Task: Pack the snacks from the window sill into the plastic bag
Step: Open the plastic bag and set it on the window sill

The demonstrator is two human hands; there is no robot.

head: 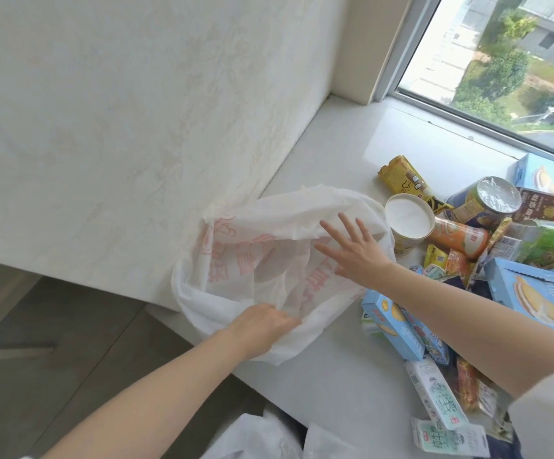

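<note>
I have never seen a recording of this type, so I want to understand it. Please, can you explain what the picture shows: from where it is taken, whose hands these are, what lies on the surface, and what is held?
There is no machine here. A person wears one wide-angle camera on the head, so the single picture looks forward and down at that person's own bare arms.

The surface is a white window sill beside a window. On it lies a white plastic bag with pink print, its mouth open. The left hand grips the near edge of the bag. The right hand is open with spread fingers at the bag's mouth and holds nothing.

To the right lies a pile of snacks: a cup with a white lid, a round can with a foil top, an orange tube, light blue biscuit boxes and a milk carton. I see no snack inside the bag yet.
</note>
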